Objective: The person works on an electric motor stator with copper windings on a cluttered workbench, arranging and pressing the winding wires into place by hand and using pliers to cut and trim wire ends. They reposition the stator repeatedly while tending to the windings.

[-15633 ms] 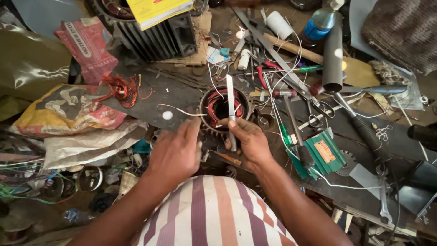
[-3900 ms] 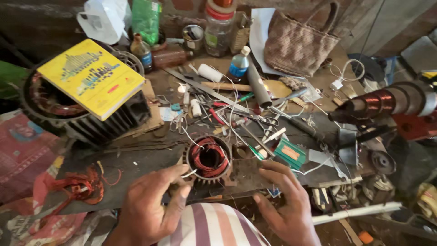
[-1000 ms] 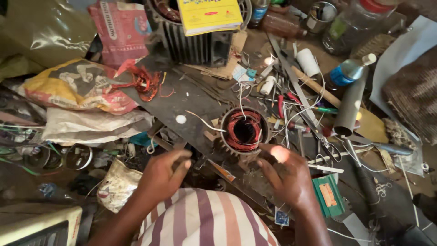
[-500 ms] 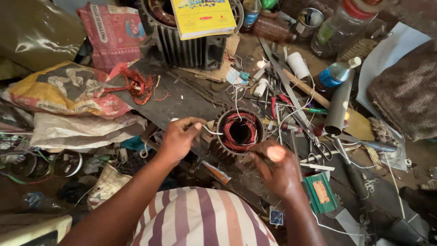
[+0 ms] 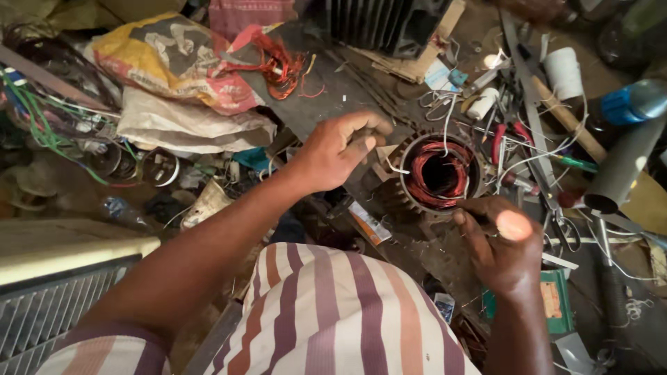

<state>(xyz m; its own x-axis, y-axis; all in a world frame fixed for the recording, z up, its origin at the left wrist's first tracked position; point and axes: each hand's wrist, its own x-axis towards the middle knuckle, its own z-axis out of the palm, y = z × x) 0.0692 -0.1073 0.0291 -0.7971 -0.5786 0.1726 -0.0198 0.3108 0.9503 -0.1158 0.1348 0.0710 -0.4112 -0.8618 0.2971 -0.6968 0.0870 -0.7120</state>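
Although the bench is crowded from edge to edge, the work sits between the two hands: going from the left, a yellow and red sack (image 5: 167,59) lies crumpled over a pale bag, with a tangle of red copper wire (image 5: 281,66) just past it, and then comes the left hand (image 5: 333,149), raised slightly above the bench with its fingers curled toward the motor core. It seems to pinch the end of a thin white wire (image 5: 396,169) between thumb and forefinger, though the contact itself is too small to be sure of. Just to the right of that hand lies the motor core (image 5: 439,173) (a ribbed metal ring wound inside with red copper coils), its open bore facing up toward the camera, so its axis runs roughly upright from the bench. The right hand (image 5: 501,243) rests at the core's near right rim, fingers bent and touching the casing, nearer to it than the left. Beyond lie scattered tools, a white roll (image 5: 564,71) and a blue-capped bottle (image 5: 636,101).
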